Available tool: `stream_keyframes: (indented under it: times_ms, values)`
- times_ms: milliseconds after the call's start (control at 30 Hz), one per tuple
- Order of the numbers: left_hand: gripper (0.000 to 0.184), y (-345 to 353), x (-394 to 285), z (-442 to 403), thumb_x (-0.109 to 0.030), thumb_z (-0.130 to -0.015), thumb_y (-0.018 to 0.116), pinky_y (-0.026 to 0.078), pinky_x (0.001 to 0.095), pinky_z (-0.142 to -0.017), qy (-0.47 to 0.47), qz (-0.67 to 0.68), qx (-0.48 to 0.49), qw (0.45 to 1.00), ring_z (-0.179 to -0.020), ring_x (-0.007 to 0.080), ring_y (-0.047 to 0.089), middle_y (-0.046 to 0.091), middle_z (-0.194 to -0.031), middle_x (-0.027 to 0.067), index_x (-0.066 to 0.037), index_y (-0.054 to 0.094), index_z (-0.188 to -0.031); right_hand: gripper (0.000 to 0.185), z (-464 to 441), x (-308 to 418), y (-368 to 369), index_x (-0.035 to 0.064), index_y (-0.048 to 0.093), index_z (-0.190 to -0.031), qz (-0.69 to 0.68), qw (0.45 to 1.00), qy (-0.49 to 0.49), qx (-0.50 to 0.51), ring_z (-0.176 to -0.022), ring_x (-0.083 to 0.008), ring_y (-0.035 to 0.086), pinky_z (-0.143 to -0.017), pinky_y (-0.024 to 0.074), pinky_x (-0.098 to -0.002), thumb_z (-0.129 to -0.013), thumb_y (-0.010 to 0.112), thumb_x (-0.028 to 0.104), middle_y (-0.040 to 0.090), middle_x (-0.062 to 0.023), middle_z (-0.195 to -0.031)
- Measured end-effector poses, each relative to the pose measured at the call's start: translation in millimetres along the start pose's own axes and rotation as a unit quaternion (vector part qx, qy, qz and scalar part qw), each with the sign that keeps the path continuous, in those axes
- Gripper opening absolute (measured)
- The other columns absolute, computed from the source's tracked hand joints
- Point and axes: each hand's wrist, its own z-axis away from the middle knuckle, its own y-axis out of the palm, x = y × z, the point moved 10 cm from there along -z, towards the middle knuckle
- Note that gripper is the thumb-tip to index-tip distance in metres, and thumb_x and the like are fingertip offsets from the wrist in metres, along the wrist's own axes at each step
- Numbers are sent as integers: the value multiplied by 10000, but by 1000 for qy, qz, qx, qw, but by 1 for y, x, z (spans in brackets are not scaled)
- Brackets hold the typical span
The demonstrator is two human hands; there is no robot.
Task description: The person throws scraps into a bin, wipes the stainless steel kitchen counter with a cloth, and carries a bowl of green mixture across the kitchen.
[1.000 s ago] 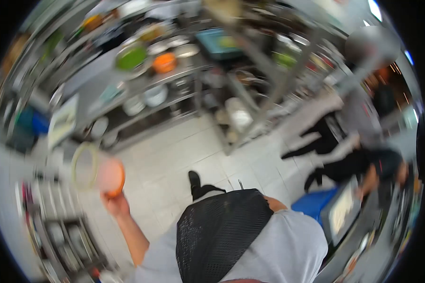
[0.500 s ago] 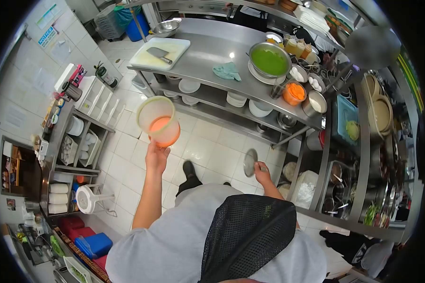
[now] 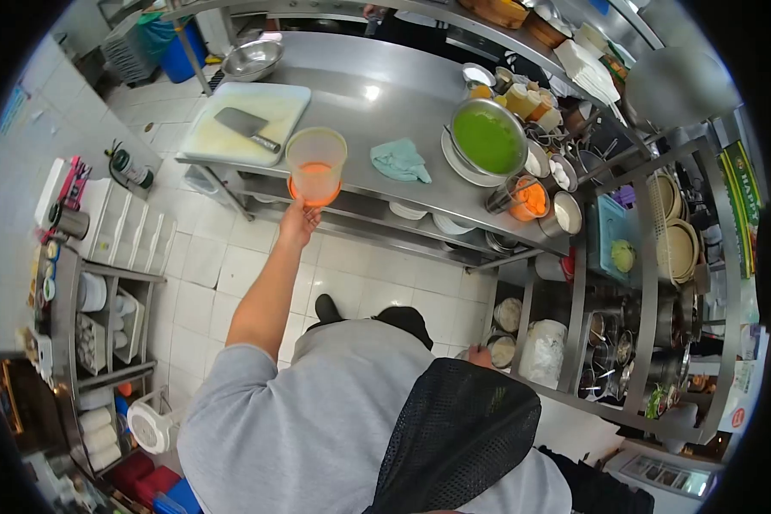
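My left hand [image 3: 298, 224] is closed around the lower part of a translucent plastic tub [image 3: 317, 152] with orange contents in its bottom. The tub is held up at the front edge of the steel counter, just right of the white cutting board [image 3: 199, 137]. On that board lies a cleaver [image 3: 244, 124]. Low at my right side, my right hand [image 3: 480, 355] is partly hidden by the black mesh cap; its fingers are closed on a round clear lid [image 3: 463, 354], of which only a sliver shows.
A teal cloth [image 3: 400, 161] lies on the counter [image 3: 351, 86]. Right of it are a bowl of green liquid [image 3: 488, 137] and a tub of orange pieces [image 3: 528, 200]. Steel shelving [image 3: 578, 317] stands close on my right. A white stool [image 3: 152, 420] is at left.
I have stepped closer to the counter. My left hand has carried the tub forward to the counter's edge. My right hand has dropped back towards my body with the lid.
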Motion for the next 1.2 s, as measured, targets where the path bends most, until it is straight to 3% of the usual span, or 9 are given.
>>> stream_keyframes:
  times_ms: [67, 233, 367, 500, 633, 733, 933, 1033, 1200]
  values:
    - [454, -16, -4, -27, -424, -987, 699, 582, 366, -721, -59, -105, -145, 982, -839, 198, 632, 605, -943, 66, -26, 572, -1165, 478, -33, 19, 1, -101, 664, -957, -132, 989, -69, 17, -594, -327, 723, -601, 572, -452, -1053, 515, 343, 715, -214, -791]
    - [467, 19, -63, -74, -235, -877, 736, 547, 340, -459, 38, -448, -115, 886, -502, 210, 611, 657, -814, 128, 48, 581, -1215, 426, 11, 257, -128, -21, 648, -1127, -208, 960, -184, 22, -539, -150, 633, -507, 494, -307, -1084, 477, 367, 706, -103, -755]
    - [437, 57, -99, -55, -153, -866, 724, 571, 317, -532, 144, -435, -164, 873, -606, 204, 660, 670, -851, 136, 64, 582, -1217, 406, 52, 403, -211, 17, 635, -1155, -264, 921, -282, -40, -522, -77, 501, -488, 410, -257, -1107, 452, 376, 623, -32, -705]
    - [446, 73, -68, -108, -65, -897, 655, 563, 298, -653, 52, -344, 55, 936, -801, 170, 673, 707, -987, 112, 13, 590, -1332, 389, 41, 493, -238, 23, 633, -1139, -396, 826, -399, -49, -564, -75, 499, -510, 402, -246, -1118, 430, 354, 591, -28, -732]
    - [351, 117, -90, -81, -83, -930, 631, 532, 287, -637, 21, -311, 75, 947, -758, 139, 644, 711, -999, 75, -6, 646, -1273, 352, 6, 571, -220, 10, 607, -1077, -492, 753, -434, -45, -601, -129, 546, -559, 458, -266, -1112, 451, 324, 599, -71, -775]
    - [231, 109, -125, -84, -122, -961, 625, 509, 266, -634, 152, -445, -32, 882, -764, 127, 644, 713, -1015, 65, -8, 689, -1151, 347, -17, 608, -197, 10, 593, -1044, -539, 733, -409, -69, -639, -166, 602, -612, 510, -297, -1109, 457, 322, 615, -90, -812]
    - [220, 139, -104, -66, -157, -975, 663, 503, 268, -615, 119, -395, 26, 910, -754, 117, 641, 708, -989, 56, -16, 686, -1142, 183, -21, 653, -83, -2, 619, -1034, -478, 695, -529, 96, -1060, -228, 660, -945, 534, -363, -1055, 583, 176, 605, -140, -1154]
    - [465, 187, -94, -66, -103, -954, 681, 510, 279, -629, 154, -429, 99, 884, -741, 124, 632, 647, -1059, 69, -33, 531, -1388, 121, -11, 656, -49, 14, 659, -1030, -456, 705, -531, 113, -1180, -225, 615, -981, 505, -360, -941, 725, 64, 608, -123, -1218]
    - [631, 272, -119, -37, -16, -858, 726, 512, 288, -648, 298, -491, 161, 802, -751, 169, 627, 598, -1145, 125, -70, 514, -1450, 204, 14, 680, -53, 17, 664, -1102, -353, 727, -576, 120, -1221, -259, 584, -1024, 481, -378, -907, 707, -21, 579, -126, -1320]
